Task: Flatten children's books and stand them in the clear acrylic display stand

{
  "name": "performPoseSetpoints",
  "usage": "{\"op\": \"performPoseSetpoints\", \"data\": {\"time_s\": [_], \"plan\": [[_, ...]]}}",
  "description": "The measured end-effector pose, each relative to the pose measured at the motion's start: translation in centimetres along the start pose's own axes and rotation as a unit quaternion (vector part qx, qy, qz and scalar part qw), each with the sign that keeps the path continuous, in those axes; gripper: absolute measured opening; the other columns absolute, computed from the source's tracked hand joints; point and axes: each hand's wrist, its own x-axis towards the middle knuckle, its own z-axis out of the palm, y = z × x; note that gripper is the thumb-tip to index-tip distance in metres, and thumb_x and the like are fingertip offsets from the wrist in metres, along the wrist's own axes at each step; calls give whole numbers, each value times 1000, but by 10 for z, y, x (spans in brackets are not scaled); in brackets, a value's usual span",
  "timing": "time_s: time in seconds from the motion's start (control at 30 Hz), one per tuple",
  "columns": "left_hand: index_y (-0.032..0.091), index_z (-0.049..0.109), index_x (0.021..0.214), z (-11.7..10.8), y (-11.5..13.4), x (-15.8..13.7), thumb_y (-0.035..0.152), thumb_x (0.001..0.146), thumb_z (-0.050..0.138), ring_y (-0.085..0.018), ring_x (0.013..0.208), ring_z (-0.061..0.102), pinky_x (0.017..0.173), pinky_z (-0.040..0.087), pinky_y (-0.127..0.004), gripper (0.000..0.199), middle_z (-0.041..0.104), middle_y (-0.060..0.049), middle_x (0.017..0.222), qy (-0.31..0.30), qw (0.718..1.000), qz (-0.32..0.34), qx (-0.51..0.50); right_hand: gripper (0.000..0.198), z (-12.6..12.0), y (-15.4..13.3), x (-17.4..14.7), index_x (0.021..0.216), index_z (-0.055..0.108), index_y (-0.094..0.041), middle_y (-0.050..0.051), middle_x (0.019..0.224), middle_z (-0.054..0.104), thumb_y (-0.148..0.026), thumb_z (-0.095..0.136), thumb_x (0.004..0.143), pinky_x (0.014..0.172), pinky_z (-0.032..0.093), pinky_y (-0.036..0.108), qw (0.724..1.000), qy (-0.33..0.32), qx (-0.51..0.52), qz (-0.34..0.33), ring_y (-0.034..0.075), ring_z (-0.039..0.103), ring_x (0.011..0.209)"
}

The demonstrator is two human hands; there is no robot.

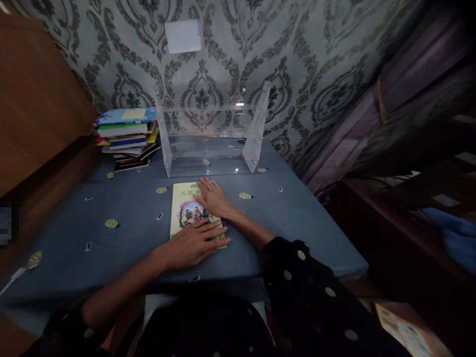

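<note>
A book with a pale yellow-green cover, green Chinese characters and a picture of several figures lies face up on the blue tablecloth, in front of a clear plastic rack. My left hand rests flat across the book's lower part, fingers stretched to the right. Near its top right edge lies my right hand, also flat with the fingers out, covering part of the title. Neither hand grips anything. The clear rack stands behind the book, with no books on its shelves.
A stack of books sits at the back left of the table, beside a wooden panel. A patterned wall rises behind, with a white card on it. A purple curtain hangs at the right. A white cable lies at the left edge.
</note>
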Motion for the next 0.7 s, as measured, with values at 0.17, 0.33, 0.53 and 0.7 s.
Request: {"op": "performPoseSetpoints", "data": {"time_s": [0.17, 0.33, 0.53, 0.7], "plan": [[26, 48, 145, 0, 1, -1, 28, 105, 37, -20, 146, 37, 121, 26, -43, 41, 46, -5, 155, 5, 1000, -11, -11, 64, 5, 2, -8, 149, 40, -4, 23, 159, 33, -48, 39, 102, 121, 25, 51, 999, 20, 21, 36, 32, 22, 152], [24, 48, 145, -1, -1, -4, 36, 106, 38, -17, 140, 46, 122, 23, -42, 42, 53, -5, 149, 36, 996, -35, -69, 61, 6, 1, -19, 147, 41, -3, 24, 159, 32, -45, 37, 103, 122, 25, 49, 999, 27, 25, 39, 31, 22, 152], [24, 57, 134, 0, -3, -10, 31, 106, 39, -15, 131, 55, 120, 30, -41, 34, 63, -4, 138, 76, 991, -51, -99, 59, 0, -6, -38, 149, 40, -6, 23, 160, 30, -42, 34, 103, 121, 27, 52, 998, 17, 20, 49, 31, 24, 152], [24, 58, 132, 6, -8, -20, 26, 104, 41, -16, 128, 57, 118, 34, -43, 32, 66, -5, 133, 132, 983, -68, -107, 59, -2, -14, -56, 150, 39, -7, 21, 161, 30, -42, 32, 103, 122, 27, 52, 999, 14, 8, 51, 30, 27, 151]]}}
